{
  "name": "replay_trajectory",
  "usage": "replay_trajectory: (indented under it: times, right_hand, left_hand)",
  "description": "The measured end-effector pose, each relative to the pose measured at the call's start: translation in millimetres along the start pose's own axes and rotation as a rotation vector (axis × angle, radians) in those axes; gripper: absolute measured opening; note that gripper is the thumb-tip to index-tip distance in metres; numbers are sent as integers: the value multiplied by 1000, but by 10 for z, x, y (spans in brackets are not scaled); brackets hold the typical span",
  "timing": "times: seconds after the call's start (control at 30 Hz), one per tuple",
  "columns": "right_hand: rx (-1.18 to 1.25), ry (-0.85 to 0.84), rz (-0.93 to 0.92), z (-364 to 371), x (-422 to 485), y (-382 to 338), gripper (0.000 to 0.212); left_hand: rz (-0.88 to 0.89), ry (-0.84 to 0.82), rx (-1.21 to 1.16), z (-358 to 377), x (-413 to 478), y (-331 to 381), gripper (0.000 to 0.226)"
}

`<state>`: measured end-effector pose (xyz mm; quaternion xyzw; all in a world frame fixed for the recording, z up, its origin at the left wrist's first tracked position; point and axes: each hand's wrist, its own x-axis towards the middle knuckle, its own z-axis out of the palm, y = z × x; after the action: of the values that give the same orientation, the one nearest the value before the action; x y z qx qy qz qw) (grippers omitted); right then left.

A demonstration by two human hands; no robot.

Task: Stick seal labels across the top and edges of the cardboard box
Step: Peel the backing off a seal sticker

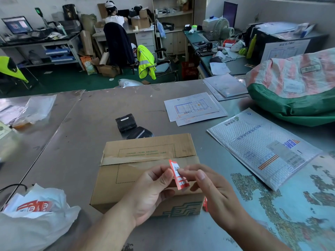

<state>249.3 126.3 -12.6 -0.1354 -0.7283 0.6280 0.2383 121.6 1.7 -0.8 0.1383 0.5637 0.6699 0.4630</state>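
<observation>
A brown cardboard box [145,156] sits on the grey table in front of me, its top flaps closed with clear tape along the seam. Above its near half I hold a red and white seal label [178,175] upright between both hands. My left hand [152,189] pinches the label's left edge with thumb and fingers. My right hand [210,189] pinches its right side. Another red label [204,204] is stuck at the box's lower right corner, mostly hidden by my right hand.
A white plastic bag [36,220] holding more red labels [34,205] lies at the near left. Two black devices [126,122] rest beyond the box. A bubble mailer [262,147], paper sheets [194,107] and a large woven sack [293,87] lie to the right. A person sits at a far desk.
</observation>
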Motion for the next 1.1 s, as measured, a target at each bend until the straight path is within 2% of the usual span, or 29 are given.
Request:
replay_trajectory:
  times: [0.2, 0.37, 0.57, 0.63, 0.9, 1.1]
  right_hand:
    - [-25, -27, -28, -8, 7, -11, 45]
    - [-35, -23, -56, -6, 6, 23, 49]
    - [-34, -49, -84, -5, 16, 12, 50]
    - [-38, -55, -94, -11, 22, 6, 49]
    - [-44, -30, -58, -22, 3, 43, 51]
    - [-53, -37, -47, -56, -5, 70, 53]
  left_hand:
    - [21, -8, -51, -19, 48, -25, 82]
    - [36, -15, -60, -26, 58, -46, 71]
    - [28, -6, -36, -31, 61, -34, 81]
    - [31, -11, -41, -29, 61, -36, 76]
    - [91, 34, -32, -25, 32, -50, 33]
    - [56, 29, -28, -46, 14, -55, 31]
